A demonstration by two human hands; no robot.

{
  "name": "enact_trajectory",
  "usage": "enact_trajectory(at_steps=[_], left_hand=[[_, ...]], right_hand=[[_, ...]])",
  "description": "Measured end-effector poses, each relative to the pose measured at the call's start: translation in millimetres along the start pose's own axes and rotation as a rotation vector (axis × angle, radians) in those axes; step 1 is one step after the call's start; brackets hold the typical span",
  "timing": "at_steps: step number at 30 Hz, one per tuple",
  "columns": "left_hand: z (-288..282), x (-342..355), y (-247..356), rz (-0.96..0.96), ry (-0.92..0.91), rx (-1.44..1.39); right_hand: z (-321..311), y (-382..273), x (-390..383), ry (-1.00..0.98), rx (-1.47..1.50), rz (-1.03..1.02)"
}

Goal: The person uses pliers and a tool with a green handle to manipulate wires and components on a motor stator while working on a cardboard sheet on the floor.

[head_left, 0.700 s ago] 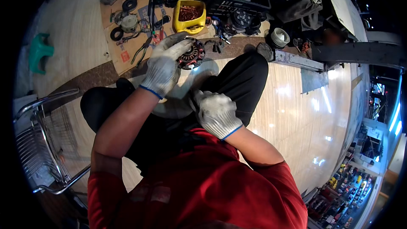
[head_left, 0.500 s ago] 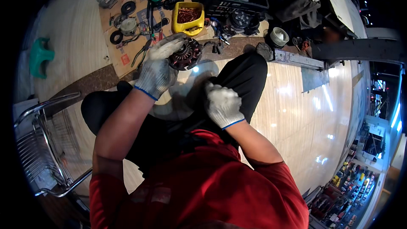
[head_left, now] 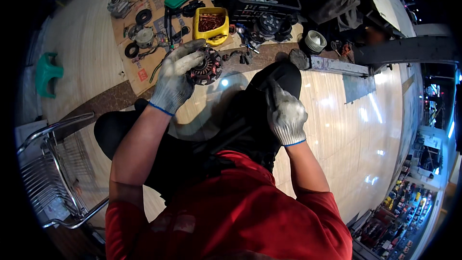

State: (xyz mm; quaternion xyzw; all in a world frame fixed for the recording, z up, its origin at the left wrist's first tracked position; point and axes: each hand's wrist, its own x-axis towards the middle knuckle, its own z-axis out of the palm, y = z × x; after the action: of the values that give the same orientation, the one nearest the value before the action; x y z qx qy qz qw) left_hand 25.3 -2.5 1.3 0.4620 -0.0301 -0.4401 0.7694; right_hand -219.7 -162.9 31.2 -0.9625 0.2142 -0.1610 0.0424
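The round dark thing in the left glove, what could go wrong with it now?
The round, dark part with reddish bits might slip, since only the white-gloved left grip holds it. Dropped, it could hit the pale, shiny floor. It might also bump the open yellow plastic tub just beyond, perhaps spilling the copper-coloured pieces.

A round dark part (head_left: 209,71) is held, apparently tilted.
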Motion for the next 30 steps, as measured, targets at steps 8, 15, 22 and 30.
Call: enact_trajectory(at_steps=[8,15,22,30], left_hand=[[9,-10,1,0.092,-0.022,0.216],[16,-16,1,0.156,-0.072,0.31],[24,-23,6,0.085,-0.151,0.334],[17,-20,0,0.197,-0.165,0.592]], right_hand=[[-16,-15,-18,-0.249,0.233,0.071],[-14,-38,4,-0.751,0.605,0.285],[6,-58,38,-0.819,1.432,0.586],[-13,-48,32,-0.684,1.341,0.531]])
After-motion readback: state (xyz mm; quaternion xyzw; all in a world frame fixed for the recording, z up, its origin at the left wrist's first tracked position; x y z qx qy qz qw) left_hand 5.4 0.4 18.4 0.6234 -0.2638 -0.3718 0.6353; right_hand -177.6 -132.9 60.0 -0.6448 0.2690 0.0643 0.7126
